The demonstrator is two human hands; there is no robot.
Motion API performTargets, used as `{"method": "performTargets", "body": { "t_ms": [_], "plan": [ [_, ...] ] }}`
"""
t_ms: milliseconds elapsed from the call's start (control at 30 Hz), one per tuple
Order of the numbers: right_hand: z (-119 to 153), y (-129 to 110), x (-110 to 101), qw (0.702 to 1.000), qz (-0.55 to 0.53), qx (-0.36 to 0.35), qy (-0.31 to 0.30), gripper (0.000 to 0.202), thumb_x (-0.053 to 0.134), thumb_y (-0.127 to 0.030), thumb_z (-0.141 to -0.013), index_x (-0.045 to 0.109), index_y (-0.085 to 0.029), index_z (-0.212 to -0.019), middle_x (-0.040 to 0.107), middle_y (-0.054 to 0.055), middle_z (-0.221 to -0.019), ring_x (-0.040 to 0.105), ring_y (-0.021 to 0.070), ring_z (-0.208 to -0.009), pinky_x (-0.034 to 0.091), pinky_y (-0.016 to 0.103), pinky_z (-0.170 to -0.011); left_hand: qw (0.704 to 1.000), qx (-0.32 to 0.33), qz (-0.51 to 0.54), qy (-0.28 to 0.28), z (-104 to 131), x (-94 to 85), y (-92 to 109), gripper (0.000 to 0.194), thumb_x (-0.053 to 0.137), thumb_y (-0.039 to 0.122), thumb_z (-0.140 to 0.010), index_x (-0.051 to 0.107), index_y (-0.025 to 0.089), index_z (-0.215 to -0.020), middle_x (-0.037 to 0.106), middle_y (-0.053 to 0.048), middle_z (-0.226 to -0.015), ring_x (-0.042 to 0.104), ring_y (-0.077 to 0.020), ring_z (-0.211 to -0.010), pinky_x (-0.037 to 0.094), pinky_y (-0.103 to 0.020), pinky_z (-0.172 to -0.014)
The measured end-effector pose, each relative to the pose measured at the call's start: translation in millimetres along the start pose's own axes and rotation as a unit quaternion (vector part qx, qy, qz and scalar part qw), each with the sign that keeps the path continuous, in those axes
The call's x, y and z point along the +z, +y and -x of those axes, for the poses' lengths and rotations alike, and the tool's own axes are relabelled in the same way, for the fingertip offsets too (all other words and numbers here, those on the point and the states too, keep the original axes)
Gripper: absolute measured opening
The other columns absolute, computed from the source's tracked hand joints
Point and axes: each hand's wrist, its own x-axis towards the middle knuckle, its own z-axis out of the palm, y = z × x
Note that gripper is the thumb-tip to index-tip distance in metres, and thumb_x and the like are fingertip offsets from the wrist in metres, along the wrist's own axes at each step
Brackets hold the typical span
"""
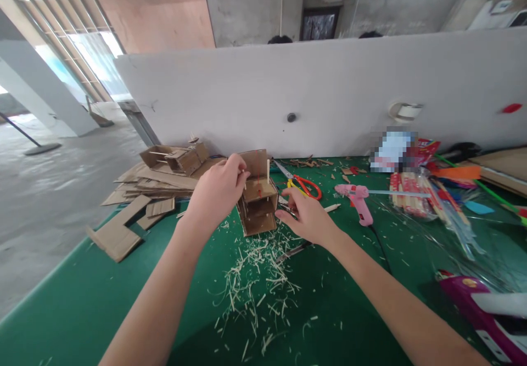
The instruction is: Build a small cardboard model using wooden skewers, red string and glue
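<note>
A small cardboard model (259,208) with open shelves and a raised back panel stands on the green table. One pale wooden stick (268,172) rises upright from its right side, and a red mark shows on its upper level. My left hand (220,190) is at the model's upper left corner, fingers pinched on what looks like another thin wooden stick, mostly covered by the fingertips. Close to the model's right side is my right hand (307,215), thumb and index finger apart, with nothing visible held between them. Orange-handled scissors (302,184) lie just behind it.
Thin wood shavings (259,278) and a cutter blade (293,251) lie in front of the model. Cardboard pieces (152,182) are piled left. To the right are a pink glue gun (359,198), packaged sticks (411,190) and a purple tool (473,305). A white partition (247,97) stands behind.
</note>
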Motion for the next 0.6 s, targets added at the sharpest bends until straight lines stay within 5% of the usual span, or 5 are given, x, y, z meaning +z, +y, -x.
{"method": "performTargets", "body": {
  "t_ms": [233, 400, 600],
  "plan": [
    [23, 5, 20, 0.988, 0.061, 0.019, -0.142, 0.025, 0.047, -0.041, -0.092, 0.06, -0.02, -0.098, 0.065, 0.002, -0.074, 0.057, 0.0151, -0.064, 0.033, 0.027, -0.057, 1.0, 0.013, 0.002, -0.019, 0, -1.6, 4, 0.011, 0.041, 0.022, -0.094, 0.052, 0.019, -0.098, 0.067, -0.007, -0.092, 0.062, -0.0216, -0.084, 0.044, -0.033, -0.067],
    [19, 6, -10, 0.962, 0.23, -0.038, -0.145, 0.025, 0.043, -0.012, -0.087, 0.065, -0.017, -0.099, 0.069, 0.009, -0.09, 0.063, 0.0196, -0.079, 0.038, 0.03, -0.063, 1.0, 0.015, -0.012, -0.015, 2, -0.4, 5, 0.013, 0.041, 0.021, -0.094, 0.053, 0.018, -0.099, 0.068, -0.008, -0.089, 0.062, -0.0219, -0.082, 0.043, -0.034, -0.068],
    [24, 40, -33, 0.868, 0.414, 0.161, -0.224, 0.037, 0.043, 0.003, -0.077, 0.065, -0.011, -0.103, 0.069, 0.017, -0.093, 0.068, 0.0267, -0.08, 0.041, 0.031, -0.057, 1.0, 0.004, -0.009, -0.012, 4, 1.6, 6, 0.015, 0.04, 0.02, -0.094, 0.053, 0.017, -0.101, 0.068, -0.01, -0.092, 0.064, -0.0229, -0.085, 0.046, -0.035, -0.069]
  ]
}}
